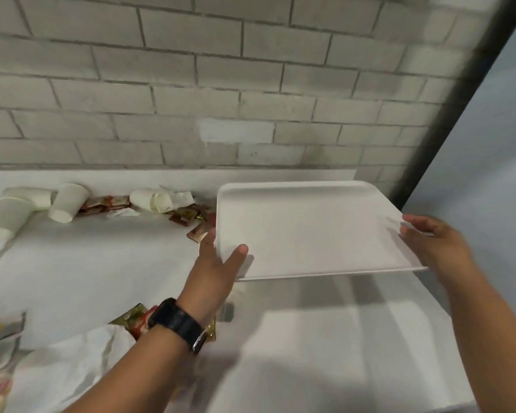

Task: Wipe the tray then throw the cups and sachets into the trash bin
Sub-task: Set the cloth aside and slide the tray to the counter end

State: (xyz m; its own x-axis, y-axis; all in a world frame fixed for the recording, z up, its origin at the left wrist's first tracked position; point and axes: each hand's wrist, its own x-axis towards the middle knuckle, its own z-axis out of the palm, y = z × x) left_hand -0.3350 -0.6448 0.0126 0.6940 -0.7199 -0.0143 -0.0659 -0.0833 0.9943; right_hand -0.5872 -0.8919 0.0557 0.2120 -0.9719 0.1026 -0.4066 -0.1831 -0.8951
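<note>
A: Why is the tray (310, 231) up in the air?

B: The person holds it with 2 hands. The left hand (213, 263) grips the left edge, thumb on top. The right hand (432, 242) holds the right edge, fingers curled over it. One hand on each side keeps it flat above the white bench (87, 263).

A: Where are the cups (67, 202)?

B: Tipped over on the bench by the wall, to the left. Sachets (188, 216) lie next to them. I think moving the tray makes room to grab them.

A: And the bin?

B: I can't see it.
</note>
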